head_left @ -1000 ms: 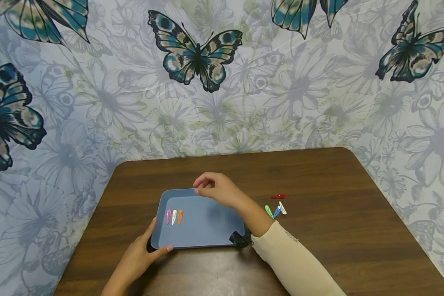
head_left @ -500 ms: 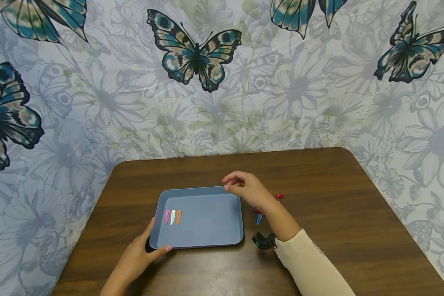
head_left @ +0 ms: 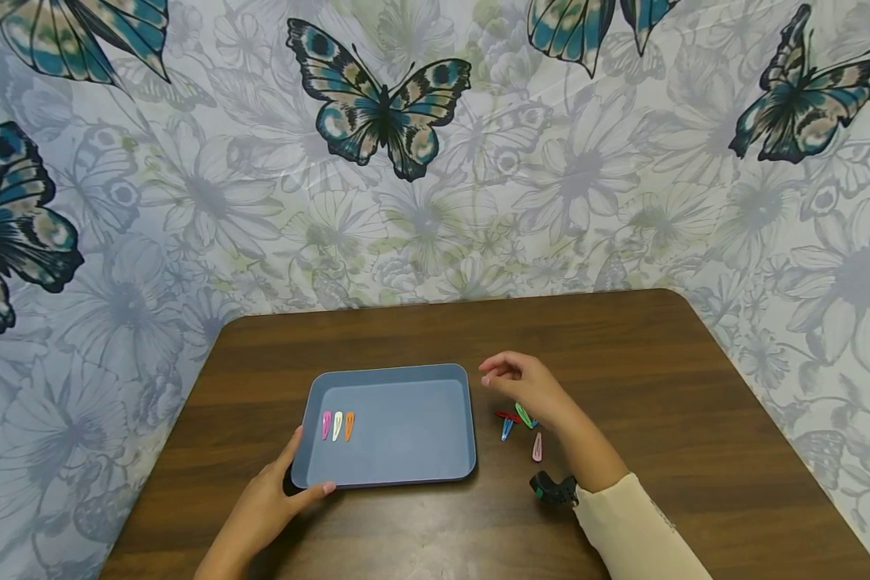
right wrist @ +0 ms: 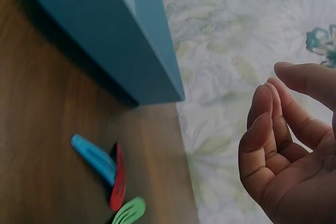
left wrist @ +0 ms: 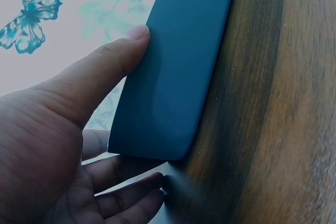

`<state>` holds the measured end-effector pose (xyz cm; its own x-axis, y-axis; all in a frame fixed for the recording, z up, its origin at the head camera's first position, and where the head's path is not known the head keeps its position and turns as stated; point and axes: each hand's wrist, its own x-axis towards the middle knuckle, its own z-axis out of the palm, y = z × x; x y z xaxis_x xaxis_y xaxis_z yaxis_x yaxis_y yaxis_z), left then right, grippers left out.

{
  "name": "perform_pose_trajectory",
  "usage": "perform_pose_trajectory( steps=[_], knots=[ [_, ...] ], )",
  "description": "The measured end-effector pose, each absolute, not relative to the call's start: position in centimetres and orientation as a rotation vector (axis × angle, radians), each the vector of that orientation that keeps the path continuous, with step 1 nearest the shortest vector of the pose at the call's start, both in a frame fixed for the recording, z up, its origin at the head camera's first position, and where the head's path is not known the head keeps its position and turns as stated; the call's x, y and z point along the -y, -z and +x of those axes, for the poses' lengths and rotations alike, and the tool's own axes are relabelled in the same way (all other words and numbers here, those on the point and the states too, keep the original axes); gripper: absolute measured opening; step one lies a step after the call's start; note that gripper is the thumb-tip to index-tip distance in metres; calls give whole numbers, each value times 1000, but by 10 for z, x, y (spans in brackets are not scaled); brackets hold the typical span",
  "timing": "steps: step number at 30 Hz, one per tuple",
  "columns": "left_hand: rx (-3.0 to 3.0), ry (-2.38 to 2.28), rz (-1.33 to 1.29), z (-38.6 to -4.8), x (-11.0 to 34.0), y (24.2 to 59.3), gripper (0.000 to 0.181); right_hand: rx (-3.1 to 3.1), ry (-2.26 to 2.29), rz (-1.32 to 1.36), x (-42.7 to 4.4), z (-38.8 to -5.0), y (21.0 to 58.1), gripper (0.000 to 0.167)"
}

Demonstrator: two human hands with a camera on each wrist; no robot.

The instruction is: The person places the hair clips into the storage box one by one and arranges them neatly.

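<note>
A blue-grey tray (head_left: 406,427) lies on the table with pink (head_left: 326,425), white (head_left: 337,426) and orange (head_left: 350,426) clips in a row at its left. My left hand (head_left: 261,511) grips the tray's near-left corner; in the left wrist view its thumb (left wrist: 118,53) presses the tray wall (left wrist: 178,72). Above the table, right of the tray, hangs my right hand (head_left: 532,391), fingers loosely bent and holding nothing. Under and near it lie red (head_left: 508,416), blue (head_left: 507,429) and green (head_left: 524,415) clips, with a pink clip (head_left: 537,447) closer to me.
A brown wooden table (head_left: 623,346) carries everything. Behind it hangs a pale cloth (head_left: 580,177) printed with flowers and butterflies. A small black device (head_left: 553,488) is strapped at my right wrist.
My right hand has moved right from above the tray to beside the loose clips, uncovering the pink one. My left hand has stayed at the tray's corner.
</note>
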<state>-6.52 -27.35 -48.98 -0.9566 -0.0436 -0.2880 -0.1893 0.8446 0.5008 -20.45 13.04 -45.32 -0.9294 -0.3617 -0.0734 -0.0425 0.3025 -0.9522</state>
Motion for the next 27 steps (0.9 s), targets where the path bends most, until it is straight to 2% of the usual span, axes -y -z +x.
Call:
perform_pose_trajectory(
  steps=[15, 27],
  knots=[
    [-2742, -821, -179, -65, 275, 491, 119, -2272, 1647, -264, -169, -183, 477, 36],
    [-2730, -821, -174, -65, 276, 491, 119, -2370, 1470, -248, -185, -164, 487, 31]
  ],
)
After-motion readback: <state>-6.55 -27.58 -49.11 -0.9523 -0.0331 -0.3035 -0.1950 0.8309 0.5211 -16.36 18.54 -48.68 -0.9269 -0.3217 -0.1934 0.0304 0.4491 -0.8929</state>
